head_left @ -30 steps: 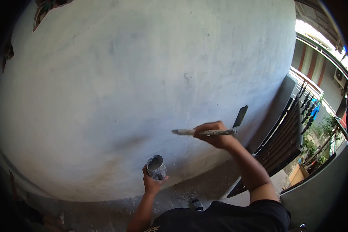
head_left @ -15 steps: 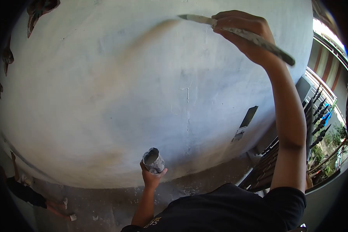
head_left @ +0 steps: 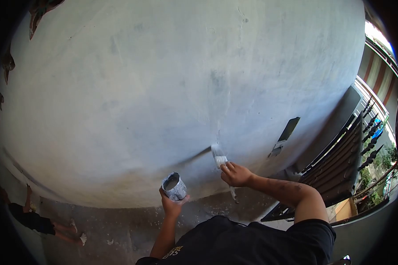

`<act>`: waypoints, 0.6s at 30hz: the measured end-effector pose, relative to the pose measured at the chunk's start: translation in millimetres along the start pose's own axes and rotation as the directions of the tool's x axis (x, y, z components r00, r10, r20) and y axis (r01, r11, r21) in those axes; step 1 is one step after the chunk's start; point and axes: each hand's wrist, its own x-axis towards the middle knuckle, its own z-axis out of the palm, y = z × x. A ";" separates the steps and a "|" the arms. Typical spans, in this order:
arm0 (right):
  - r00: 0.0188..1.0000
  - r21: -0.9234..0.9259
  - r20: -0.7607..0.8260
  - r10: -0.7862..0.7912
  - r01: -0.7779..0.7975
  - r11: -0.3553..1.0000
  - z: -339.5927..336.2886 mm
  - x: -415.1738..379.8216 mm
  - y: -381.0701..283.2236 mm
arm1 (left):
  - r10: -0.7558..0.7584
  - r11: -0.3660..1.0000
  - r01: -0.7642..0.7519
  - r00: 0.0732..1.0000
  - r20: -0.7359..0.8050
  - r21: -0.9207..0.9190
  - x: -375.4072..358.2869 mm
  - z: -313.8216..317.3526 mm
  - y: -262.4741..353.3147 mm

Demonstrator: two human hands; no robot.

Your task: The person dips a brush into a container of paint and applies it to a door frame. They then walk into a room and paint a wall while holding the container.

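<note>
My right hand (head_left: 237, 174) is closed round the handle of a paintbrush (head_left: 219, 158), and the handle's end sticks out below the fist. The bristles point up and meet the pale wall (head_left: 119, 97) low down, near a vertical crack. In front of my chest, my left hand (head_left: 171, 206) grips a paint-smeared can (head_left: 177, 190) from its side and underneath. Grey paint shows inside its open top. Whitish wet-looking streaks run down the wall above the brush.
A dark metal gate (head_left: 327, 170) with spiked tops stands at the right, with plants (head_left: 378, 176) beyond it. A dark rectangular plate (head_left: 289, 129) sits in the wall. Another person (head_left: 33, 221) is at the lower left. Paint spots speckle the floor (head_left: 132, 234).
My right hand has swung the paintbrush from high on the wall down to its lower part, and the arm is now bent. The can has stayed at nearly the same place.
</note>
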 end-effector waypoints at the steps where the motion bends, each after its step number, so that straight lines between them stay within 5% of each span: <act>1: 0.997 0.081 0.075 0.034 -0.040 0.996 6.2 -5.5 -6.3 | -0.004 1.000 0.004 1.000 0.004 0.001 1.4 0.8 -2.8; 4: 0.984 0.207 0.091 0.155 -0.170 0.963 -11.5 10.9 2.5 | 0.045 0.997 -0.043 0.999 -0.023 0.056 -1.1 -2.0 -10.1; 6: 0.940 0.281 0.260 0.219 -0.291 0.915 -37.2 26.8 30.1 | 0.058 0.997 -0.057 0.998 -0.016 0.061 0.8 -1.9 -7.8; 10: 0.693 0.268 0.470 0.547 -0.702 0.659 -148.2 88.2 90.7 | 0.047 0.997 -0.049 0.998 0.034 0.055 0.0 -6.0 -4.0; 11: 0.722 0.197 0.464 0.513 -0.649 0.735 -167.4 96.3 111.5 | 0.024 0.997 -0.026 0.999 0.037 0.066 -0.2 -7.3 -0.3; 12: 0.872 0.140 0.316 0.373 -0.432 0.891 -195.4 100.2 131.0 | 0.005 0.997 -0.008 0.999 0.040 0.075 2.7 -6.9 2.1; 14: 0.972 -0.124 0.122 0.202 -0.187 0.974 -251.0 116.7 159.8 | 0.060 0.994 -0.063 0.998 0.036 0.094 4.8 -5.9 -1.9; 16: 0.981 -0.136 -0.042 0.192 -0.196 0.971 -306.9 138.3 179.9 | 0.114 0.987 -0.117 0.993 0.037 0.113 3.9 -6.9 -6.0; 18: 0.980 -0.381 -0.163 -0.118 0.048 0.923 -354.1 159.3 203.3 | 0.106 0.988 -0.108 0.994 0.025 0.108 4.4 -6.1 -8.4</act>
